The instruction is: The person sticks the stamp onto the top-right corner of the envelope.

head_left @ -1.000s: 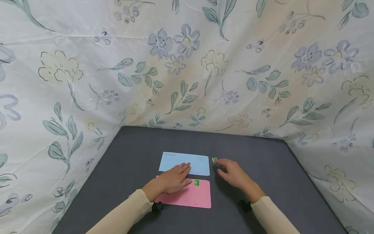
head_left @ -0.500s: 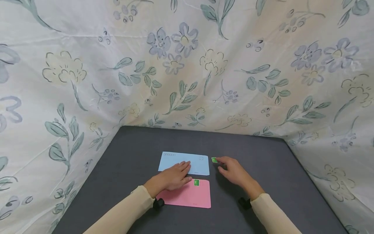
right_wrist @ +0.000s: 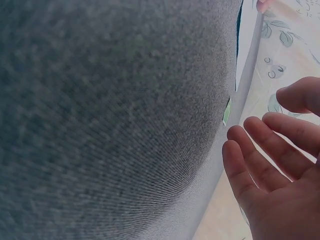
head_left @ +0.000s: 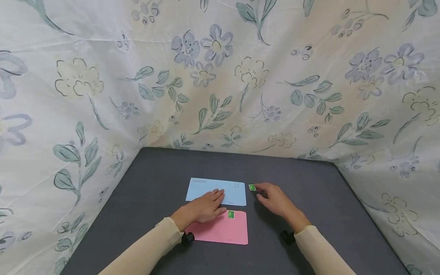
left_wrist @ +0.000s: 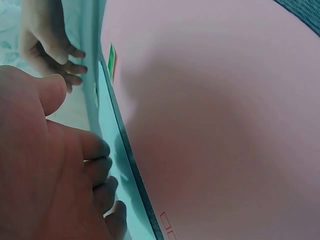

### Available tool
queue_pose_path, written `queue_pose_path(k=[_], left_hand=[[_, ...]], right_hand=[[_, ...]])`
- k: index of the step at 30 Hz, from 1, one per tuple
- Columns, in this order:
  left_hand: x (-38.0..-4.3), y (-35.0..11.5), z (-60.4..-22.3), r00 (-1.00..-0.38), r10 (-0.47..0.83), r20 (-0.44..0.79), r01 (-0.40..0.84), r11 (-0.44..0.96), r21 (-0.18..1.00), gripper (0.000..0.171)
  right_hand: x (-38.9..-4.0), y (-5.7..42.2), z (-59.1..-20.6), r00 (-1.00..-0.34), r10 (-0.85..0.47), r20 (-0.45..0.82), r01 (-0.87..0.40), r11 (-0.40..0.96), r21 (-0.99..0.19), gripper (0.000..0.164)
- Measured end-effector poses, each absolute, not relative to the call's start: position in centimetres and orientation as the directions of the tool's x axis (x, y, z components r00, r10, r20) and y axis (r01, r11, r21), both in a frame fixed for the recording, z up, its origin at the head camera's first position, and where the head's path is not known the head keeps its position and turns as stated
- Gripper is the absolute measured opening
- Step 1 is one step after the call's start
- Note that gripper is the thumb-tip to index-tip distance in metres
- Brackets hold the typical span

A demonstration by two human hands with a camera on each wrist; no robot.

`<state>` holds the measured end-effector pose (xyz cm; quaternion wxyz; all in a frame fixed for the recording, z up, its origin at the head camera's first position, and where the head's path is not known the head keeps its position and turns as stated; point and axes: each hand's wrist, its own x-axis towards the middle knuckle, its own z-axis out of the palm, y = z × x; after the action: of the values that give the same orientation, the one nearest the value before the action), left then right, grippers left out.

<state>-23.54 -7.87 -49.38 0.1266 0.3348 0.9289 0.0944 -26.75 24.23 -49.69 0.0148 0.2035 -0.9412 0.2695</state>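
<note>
My left hand [head_left: 206, 207] lies with straight fingers on the lower middle of a pale blue envelope [head_left: 203, 187], its thumb reaching over the top edge of a pink envelope [head_left: 225, 233]. Near that edge, the pink one bears a green stamp [head_left: 231, 214]. A loose green stamp [head_left: 252, 187] lies on the dark table, just off the blue envelope's right end. My right hand [head_left: 275, 199] has its index fingertip at this stamp's right edge; whether it touches cannot be told. In the right wrist view, the right hand's fingers [right_wrist: 265, 150] are spread and loosely bent, with nothing gripped.
The dark grey table [head_left: 302, 179] extends around both envelopes. A white cloth [head_left: 282, 91] printed with flowers and leaves hangs behind the table and along its sides. A dark wrist camera [head_left: 187, 238] sits under the left sleeve, and another wrist camera [head_left: 287, 237] under the right.
</note>
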Motion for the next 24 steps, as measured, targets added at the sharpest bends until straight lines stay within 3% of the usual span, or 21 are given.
queue_pose_path(k=[5,13,24], left_hand=[[-23.5,-8.0,-49.6,-0.746,0.637,-0.192,0.583,0.765,0.275,0.073],[-23.8,-8.1,-49.5,-0.739,0.632,-0.232,0.554,0.767,0.323,0.075],[-24.0,-8.1,-49.2,-0.729,0.637,-0.250,0.551,0.763,0.338,0.076]], right_hand=[[-27.3,24.2,-49.8,-0.916,-0.377,0.135,-0.389,0.761,-0.519,0.039],[-29.2,25.5,-50.6,-0.937,-0.337,0.087,-0.302,0.661,-0.687,0.036],[-30.7,26.1,-51.0,-0.958,-0.282,0.051,-0.228,0.641,-0.733,0.031]])
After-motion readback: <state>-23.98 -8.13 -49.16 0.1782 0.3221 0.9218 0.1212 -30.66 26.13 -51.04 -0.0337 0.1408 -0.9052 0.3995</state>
